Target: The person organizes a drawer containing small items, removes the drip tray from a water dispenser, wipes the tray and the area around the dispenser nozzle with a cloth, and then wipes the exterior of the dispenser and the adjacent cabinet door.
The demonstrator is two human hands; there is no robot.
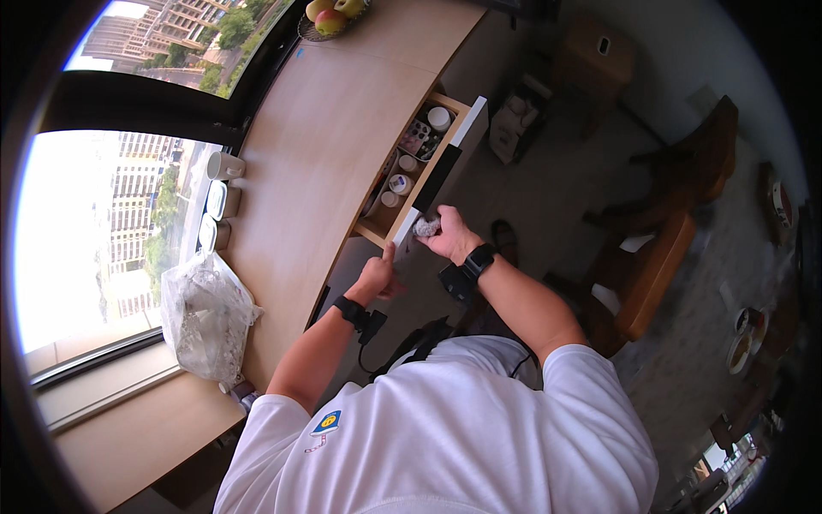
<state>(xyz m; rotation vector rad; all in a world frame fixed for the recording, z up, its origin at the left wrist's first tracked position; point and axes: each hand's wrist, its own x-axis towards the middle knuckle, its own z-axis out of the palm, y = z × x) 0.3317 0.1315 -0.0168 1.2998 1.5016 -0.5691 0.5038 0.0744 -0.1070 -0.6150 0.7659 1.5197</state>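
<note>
A pulled-out wooden drawer (379,232) with a white and black front (406,230) is before me, under the desk top. My right hand (454,236) grips a fuzzy grey cloth (426,226) against the outer face of that front. With one digit raised, my left hand (377,277) touches the near end of the drawer front; its other fingers spread lower down, partly in shadow. Inside the drawer stand several white-lidded containers (401,185) and a divided tray (419,138) holding small items and a white round jar (439,119).
On the wooden desk (334,122) by the window are a mug (225,166), lidded containers (217,200), a clear plastic bag (209,321) and a fruit basket (331,22). To my right stands a brown chair (661,276). A box (517,122) sits on the floor beyond the drawer.
</note>
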